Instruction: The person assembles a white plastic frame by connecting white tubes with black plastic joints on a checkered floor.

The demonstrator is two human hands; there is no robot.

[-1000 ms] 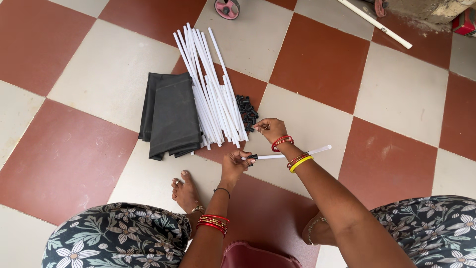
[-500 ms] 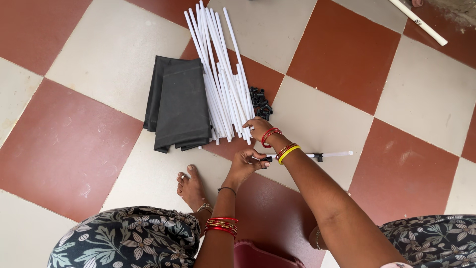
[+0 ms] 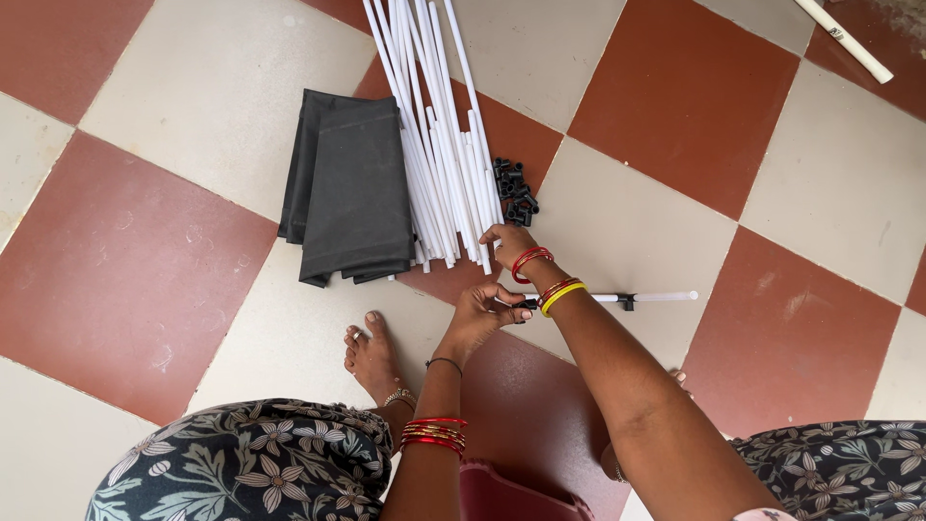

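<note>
A thin white rod (image 3: 656, 296) lies level across the floor, just past the right wrist, its near end hidden behind that wrist and a small black connector (image 3: 627, 302) fitted partway along it. The left hand (image 3: 482, 314) is curled around the rod's near end, where a dark fitting shows at the fingertips, so it grips there. The right hand (image 3: 506, 241) reaches over the rod to the near ends of the bundle of white rods (image 3: 439, 145), fingers bent down onto them; whether it has closed on one I cannot tell. A heap of small black connectors (image 3: 514, 185) sits just beside that hand, and folded dark cloth (image 3: 352, 188) lies on the bundle's other side. Compared with half a second ago, the right hand has moved slightly further onto the rod ends, while the left hand's hold on the single rod is unchanged.
</note>
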